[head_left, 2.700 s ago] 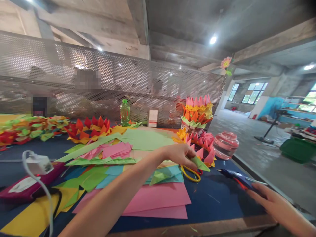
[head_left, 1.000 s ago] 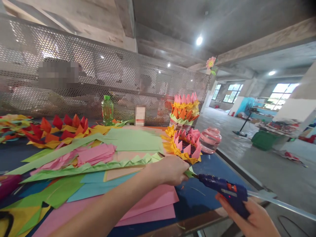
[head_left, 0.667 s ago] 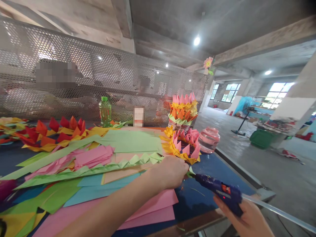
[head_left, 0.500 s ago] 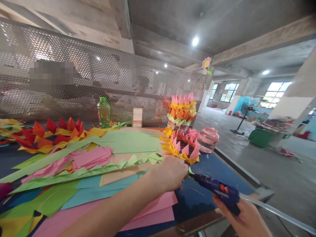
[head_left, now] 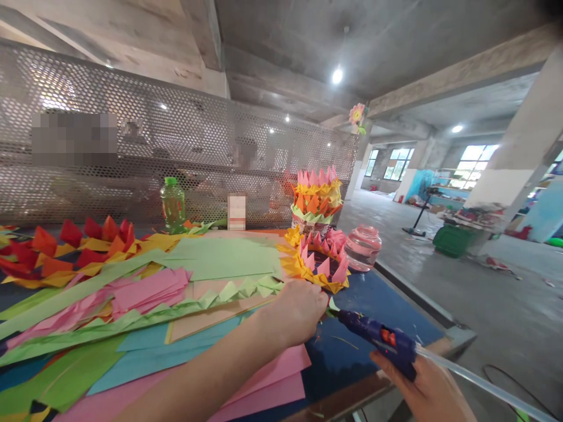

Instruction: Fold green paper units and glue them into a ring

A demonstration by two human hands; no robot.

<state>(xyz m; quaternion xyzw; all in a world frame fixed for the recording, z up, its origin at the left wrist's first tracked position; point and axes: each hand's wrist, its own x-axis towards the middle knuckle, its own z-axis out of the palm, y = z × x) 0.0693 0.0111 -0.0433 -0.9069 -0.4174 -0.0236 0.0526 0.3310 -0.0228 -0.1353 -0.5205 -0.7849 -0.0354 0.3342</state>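
My left hand (head_left: 297, 309) is closed on a small folded green paper piece (head_left: 333, 305), of which only a tip shows past the fingers. My right hand (head_left: 428, 392) grips a blue glue gun (head_left: 378, 341) with an orange trigger, and the nozzle touches that green tip. A clear glue stick (head_left: 479, 385) juts from the gun's back. A long green zigzag paper strip (head_left: 145, 313) runs left from my left hand. Just beyond it sits a pink and yellow paper ring (head_left: 319, 266).
Coloured paper sheets (head_left: 224, 255) cover the dark blue table (head_left: 387, 299). A pink glass jar (head_left: 363, 248), a stacked paper crown (head_left: 315, 196), a green bottle (head_left: 173, 204) and red-orange folded chains (head_left: 65, 243) stand further back. A perforated metal screen (head_left: 185, 158) has people behind it.
My right hand picked up the glue gun from the table and brought its nozzle to the green piece in my left hand. The view has drifted right.
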